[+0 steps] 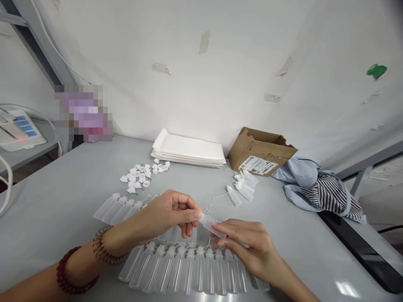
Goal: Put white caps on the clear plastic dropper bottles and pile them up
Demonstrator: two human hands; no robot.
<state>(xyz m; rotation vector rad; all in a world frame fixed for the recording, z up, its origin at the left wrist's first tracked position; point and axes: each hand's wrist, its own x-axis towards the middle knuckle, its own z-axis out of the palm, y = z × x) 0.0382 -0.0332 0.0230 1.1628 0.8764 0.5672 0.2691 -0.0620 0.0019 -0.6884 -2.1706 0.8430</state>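
Observation:
A small translucent squeeze bottle [210, 223] is held level over the table between my two hands. My left hand [180, 214] pinches its neck end with thumb and fingertips, which hide the top. At the other end, my right hand [248, 243] grips the bottle body between thumb and fingers. Just below lies a row of similar squeeze bottles [185, 270], side by side with necks pointing away from me. More bottles [116, 207] lie behind my left forearm, partly covered by it. Loose white caps [137, 176] with thin tips are scattered farther back on the left.
Several bottles with caps [245, 184] lie before an open cardboard box [262, 153]. White padded envelopes [189, 147] are stacked against the wall. Striped and blue cloth [330, 193] and a long black object [362, 251] occupy the right side. A white device [22, 130] sits at far left.

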